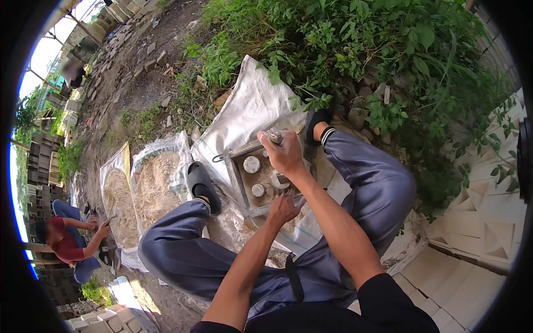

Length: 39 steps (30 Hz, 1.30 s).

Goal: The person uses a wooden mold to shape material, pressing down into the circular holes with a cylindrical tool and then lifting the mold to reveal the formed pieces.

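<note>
A square mould frame [237, 180] stands on the ground between my feet, with grey-brown sandy mix inside. Several round pale plugs, among them a large plug [251, 164] and a smaller plug [258, 190], rise from the mix. My right hand [284, 156] is closed around the upright worn handle [274, 135] of a hand tool, above the mould. Below that fist a dark block-like end rests near another round plug [278, 180]; whether it belongs to the tool is unclear. At the mould's near side lies my left hand [285, 208], thumb apart and fingers reaching inward, partly hidden.
White woven sacking [252, 102] is spread under and beyond the mould. Open sacks of sandy material [161, 175] stand to the left. Farther left a person in a red shirt [69, 244] crouches. Plants [355, 50] grow ahead; pale patterned blocks [472, 205] are stacked at right.
</note>
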Motion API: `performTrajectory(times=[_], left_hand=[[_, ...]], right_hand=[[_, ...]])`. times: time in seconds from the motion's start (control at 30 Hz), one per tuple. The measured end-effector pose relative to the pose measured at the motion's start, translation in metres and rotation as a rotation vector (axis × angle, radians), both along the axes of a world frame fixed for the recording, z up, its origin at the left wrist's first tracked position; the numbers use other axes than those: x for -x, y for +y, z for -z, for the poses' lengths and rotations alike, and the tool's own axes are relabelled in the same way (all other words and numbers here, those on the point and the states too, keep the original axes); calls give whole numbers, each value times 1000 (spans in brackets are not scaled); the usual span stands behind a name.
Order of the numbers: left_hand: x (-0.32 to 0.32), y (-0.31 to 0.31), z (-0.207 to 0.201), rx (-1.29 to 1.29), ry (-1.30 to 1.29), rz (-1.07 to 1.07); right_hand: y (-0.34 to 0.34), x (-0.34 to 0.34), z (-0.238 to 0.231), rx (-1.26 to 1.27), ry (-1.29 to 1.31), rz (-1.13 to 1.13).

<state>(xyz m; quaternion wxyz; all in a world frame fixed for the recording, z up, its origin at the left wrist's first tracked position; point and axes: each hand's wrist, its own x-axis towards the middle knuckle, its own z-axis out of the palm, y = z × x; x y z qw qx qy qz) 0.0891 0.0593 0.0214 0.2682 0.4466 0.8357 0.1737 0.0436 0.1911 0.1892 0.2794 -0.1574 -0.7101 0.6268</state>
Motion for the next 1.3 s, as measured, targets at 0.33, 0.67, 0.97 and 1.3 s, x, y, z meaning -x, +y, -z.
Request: performTrajectory(times=[0.33, 0.67, 0.97, 1.3], left_hand=[[-5, 15, 26, -73, -2, 188], [-13, 18, 29, -120, 69, 170], [26, -33, 5, 216, -60, 47], [35, -59, 11, 132, 13, 36]], right_hand=[[5, -4, -13, -57, -7, 72], [6, 1, -1, -16, -5, 27], [-5, -1, -4, 147, -35, -19], [-30, -50, -16, 234, 126, 31]])
